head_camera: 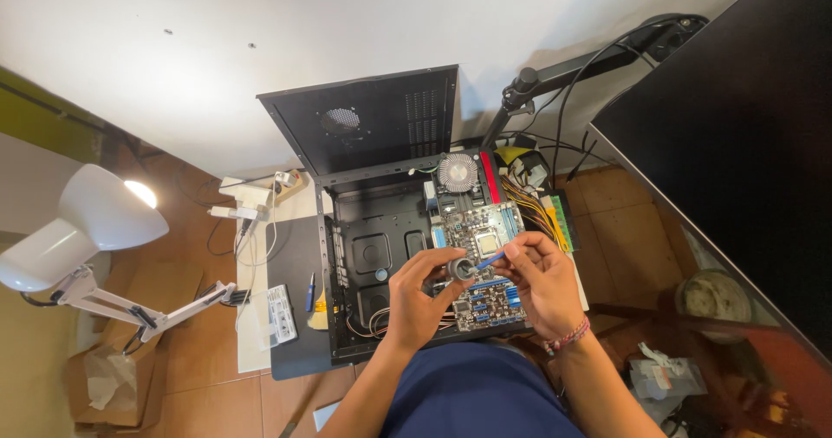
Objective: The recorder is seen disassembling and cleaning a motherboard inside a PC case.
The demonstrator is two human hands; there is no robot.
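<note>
My left hand point(418, 296) holds a small round grey container point(460, 269) between thumb and fingers, above an open black computer case point(364, 256). My right hand point(542, 278) pinches a thin blue stick point(490, 260) whose tip rests in the container. Just beyond both hands lies a green motherboard point(487, 230) with a square processor socket point(488, 243). A round silver cooler with a fan point(457, 171) sits at the board's far end.
The case's black side panel point(373, 122) leans against the white wall. A white desk lamp point(87, 221) stands at left, near a power strip point(290, 180) and a blue pen point(310, 291). A large dark monitor point(737, 135) on an arm fills the right. Yellow cables point(533, 208) lie beside the board.
</note>
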